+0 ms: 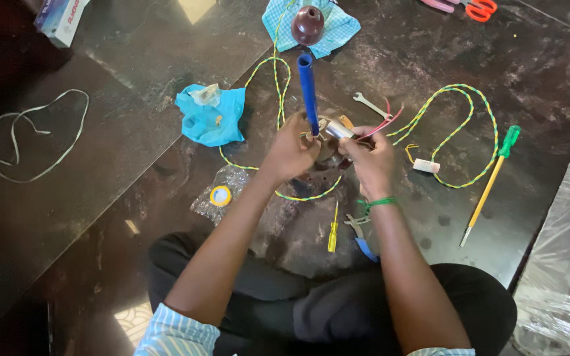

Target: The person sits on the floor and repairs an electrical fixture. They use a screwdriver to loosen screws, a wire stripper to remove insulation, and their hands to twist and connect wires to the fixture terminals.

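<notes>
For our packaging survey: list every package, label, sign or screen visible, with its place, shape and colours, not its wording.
Cardboard box: top left corner, rectangular, white and blue, red print.
Clear plastic bag: beside left forearm, crumpled, holding a yellow tape roll.
No signs or screens.

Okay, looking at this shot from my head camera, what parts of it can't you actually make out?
1. Head view: what the left hand pinches at the foot of the blue tube; its fingers cover it.
2. The metal part at the right hand: too small to identify.
3. Scissors: cut off by the top edge.
4. Box, top left: cut off by the edge.
5. Small piece on the blue cloth: too small.
</notes>
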